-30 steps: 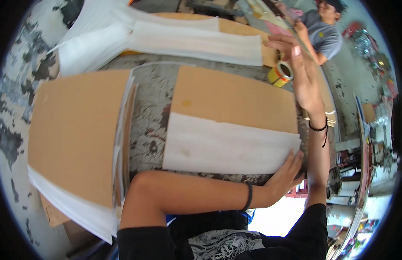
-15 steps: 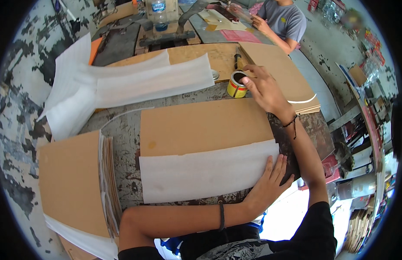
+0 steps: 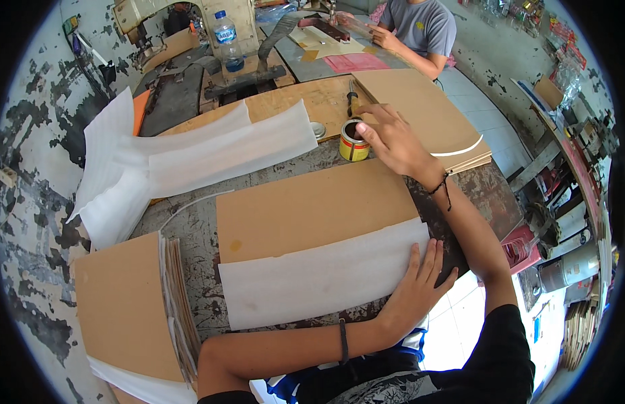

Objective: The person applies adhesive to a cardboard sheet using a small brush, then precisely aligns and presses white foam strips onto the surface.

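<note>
Scratched table [image 3: 203, 225], brown board [image 3: 312, 215] on top.
Left hand [image 3: 415, 291] lies flat on white sheet [image 3: 312, 283]; right hand [image 3: 395, 143], loosely spread, near yellow can [image 3: 353, 149].

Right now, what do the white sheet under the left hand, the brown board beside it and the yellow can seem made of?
White sheet: perhaps matte plastic foam; soft, cloudy look.
Brown board: likely cardboard or fibreboard, dull; flat, plain tan face.
Yellow can: probably metal, painted or labelled; rim looks silvery.
</note>
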{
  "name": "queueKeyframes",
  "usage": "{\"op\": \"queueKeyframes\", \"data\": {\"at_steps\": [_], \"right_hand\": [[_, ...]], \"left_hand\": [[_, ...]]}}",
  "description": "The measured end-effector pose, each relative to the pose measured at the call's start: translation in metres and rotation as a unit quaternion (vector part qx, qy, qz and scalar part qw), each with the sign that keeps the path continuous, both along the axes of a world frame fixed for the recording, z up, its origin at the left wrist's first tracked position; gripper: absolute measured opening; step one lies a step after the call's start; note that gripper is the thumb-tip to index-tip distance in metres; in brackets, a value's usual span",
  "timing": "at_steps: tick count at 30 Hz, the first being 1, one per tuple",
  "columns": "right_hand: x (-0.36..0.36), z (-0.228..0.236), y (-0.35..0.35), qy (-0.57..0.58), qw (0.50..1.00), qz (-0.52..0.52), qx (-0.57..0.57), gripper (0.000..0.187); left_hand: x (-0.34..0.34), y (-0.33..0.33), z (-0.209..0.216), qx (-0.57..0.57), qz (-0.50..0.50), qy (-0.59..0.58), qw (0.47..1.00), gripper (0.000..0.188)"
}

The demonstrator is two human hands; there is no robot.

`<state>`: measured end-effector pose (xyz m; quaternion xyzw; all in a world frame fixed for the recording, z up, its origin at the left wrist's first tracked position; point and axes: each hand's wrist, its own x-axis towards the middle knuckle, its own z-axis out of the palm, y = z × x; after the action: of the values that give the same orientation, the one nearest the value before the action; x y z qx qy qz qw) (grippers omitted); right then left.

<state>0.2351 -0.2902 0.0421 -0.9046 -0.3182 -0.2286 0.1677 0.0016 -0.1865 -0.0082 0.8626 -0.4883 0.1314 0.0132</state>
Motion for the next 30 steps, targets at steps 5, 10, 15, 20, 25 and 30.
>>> {"op": "queueKeyframes", "data": {"at_steps": [5,10,15,20,25,30], "right_hand": [[-0.005,0.024,0.003,0.0,0.992,0.022,0.122,0.054],[-0.008,0.033,0.005,-0.02,0.987,0.018,0.155,0.054],[-0.007,0.05,0.006,-0.018,0.983,0.003,0.183,0.059],[-0.008,0.073,0.008,-0.038,0.961,0.049,0.27,0.067],[-0.008,0.084,0.009,-0.053,0.966,0.03,0.251,0.071],[-0.004,0.088,0.005,-0.032,0.968,0.026,0.248,0.076]], "left_hand": [[0.0,0.001,0.0,-0.002,0.0,0.004,1.0,0.066],[-0.001,0.001,0.0,-0.004,-0.004,0.012,1.0,0.066],[-0.001,0.001,-0.001,0.008,0.002,-0.01,1.0,0.066],[-0.002,0.0,-0.002,0.001,0.003,-0.006,1.0,0.066],[-0.001,0.001,-0.001,0.004,0.002,0.002,1.0,0.067],[-0.001,-0.001,0.001,0.006,-0.005,0.004,1.0,0.067]]}}
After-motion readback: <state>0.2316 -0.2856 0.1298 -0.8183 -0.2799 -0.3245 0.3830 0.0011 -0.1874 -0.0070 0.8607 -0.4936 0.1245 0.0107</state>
